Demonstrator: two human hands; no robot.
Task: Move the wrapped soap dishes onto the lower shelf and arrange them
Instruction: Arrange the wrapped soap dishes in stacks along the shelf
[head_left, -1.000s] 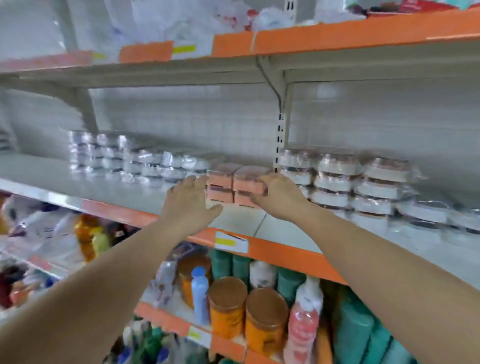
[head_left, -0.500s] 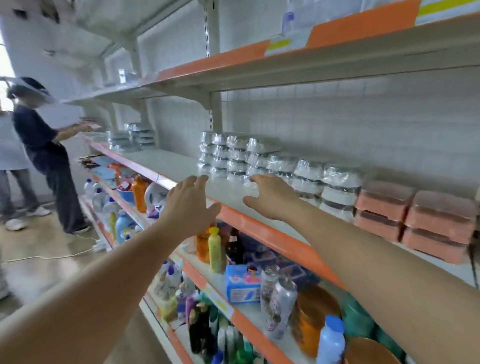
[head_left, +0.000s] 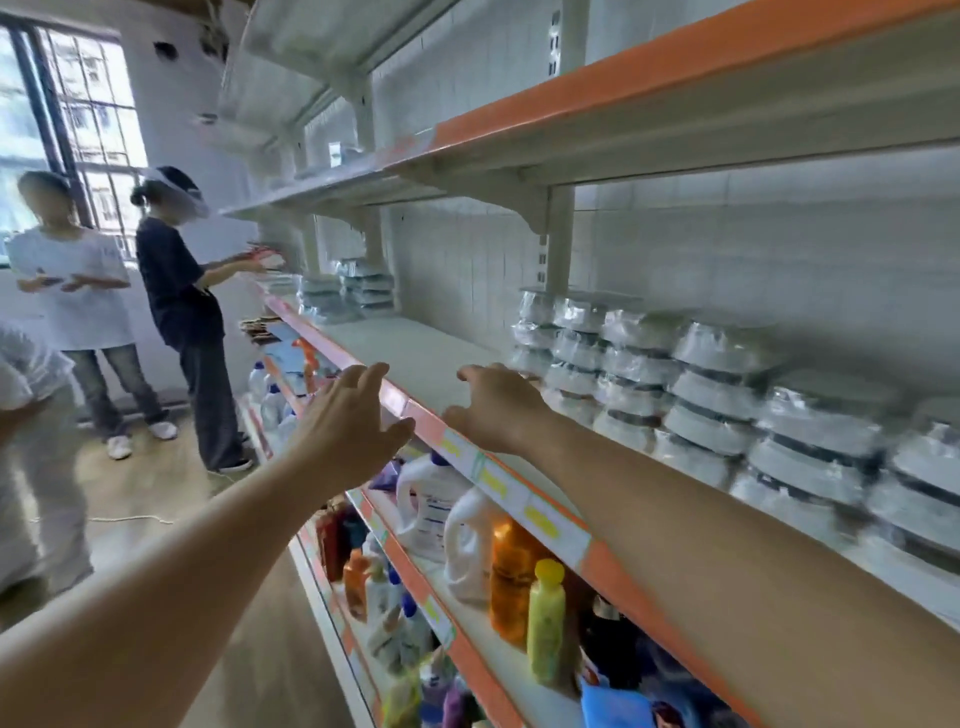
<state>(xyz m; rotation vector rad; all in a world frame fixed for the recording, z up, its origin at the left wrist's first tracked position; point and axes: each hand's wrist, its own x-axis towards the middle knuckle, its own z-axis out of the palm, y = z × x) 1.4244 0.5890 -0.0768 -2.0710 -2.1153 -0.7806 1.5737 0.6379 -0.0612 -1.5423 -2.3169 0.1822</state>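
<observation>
Stacks of plastic-wrapped white soap dishes (head_left: 711, 395) stand in rows along the back of the grey shelf (head_left: 415, 353) with the orange front edge. More wrapped stacks (head_left: 345, 296) sit farther left on the same shelf. My left hand (head_left: 345, 426) hovers in front of the shelf's edge, fingers spread and holding nothing. My right hand (head_left: 493, 405) reaches over the shelf's edge, fingers loosely bent and empty, just left of the nearest stack.
Bottles of detergent and shampoo (head_left: 483, 551) fill the shelves below. An upper shelf (head_left: 649, 114) overhangs. A person in dark clothes (head_left: 192, 322) works at the shelf's far left; another in white (head_left: 72, 312) stands by the window. A sleeve (head_left: 21, 374) shows at the left edge.
My view has swung left along the shelf; the pink wrapped dishes have gone out of view. Both hands have left them and are now empty, stretched towards the bare part of the shelf.
</observation>
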